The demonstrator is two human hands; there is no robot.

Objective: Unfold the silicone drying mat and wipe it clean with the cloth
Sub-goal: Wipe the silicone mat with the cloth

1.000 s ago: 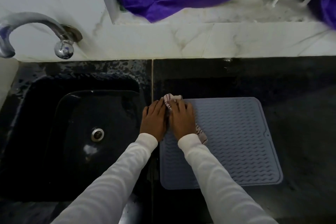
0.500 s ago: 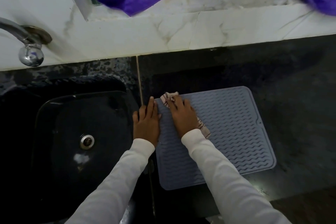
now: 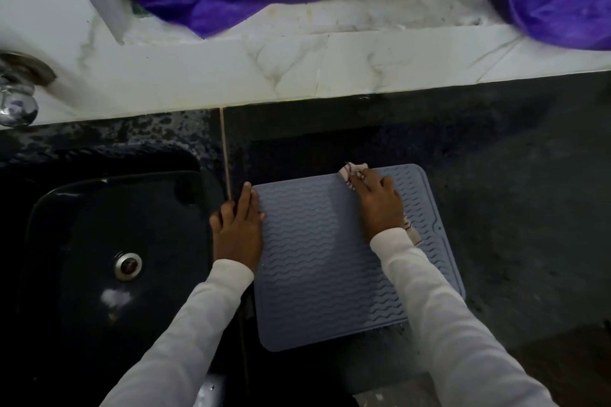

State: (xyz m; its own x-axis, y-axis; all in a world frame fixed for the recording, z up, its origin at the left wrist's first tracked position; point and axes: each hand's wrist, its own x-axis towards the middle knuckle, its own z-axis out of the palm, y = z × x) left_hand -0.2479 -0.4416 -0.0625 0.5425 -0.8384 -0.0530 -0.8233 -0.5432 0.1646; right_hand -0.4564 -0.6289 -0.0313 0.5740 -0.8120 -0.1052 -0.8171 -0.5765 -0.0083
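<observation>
I see the grey-blue silicone mat (image 3: pixel 324 261) lying unfolded and flat on the dark counter, wavy ribs up; the crumpled pale patterned cloth (image 3: pixel 353 172) sits at its far right.

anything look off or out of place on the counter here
Nothing stands out. The mat lies flat and unfolded beside the sink; the left hand rests on its edge, the right hand presses the cloth.

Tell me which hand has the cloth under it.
The right hand, pressing the cloth onto the mat; the left hand only steadies the mat's left edge.
</observation>
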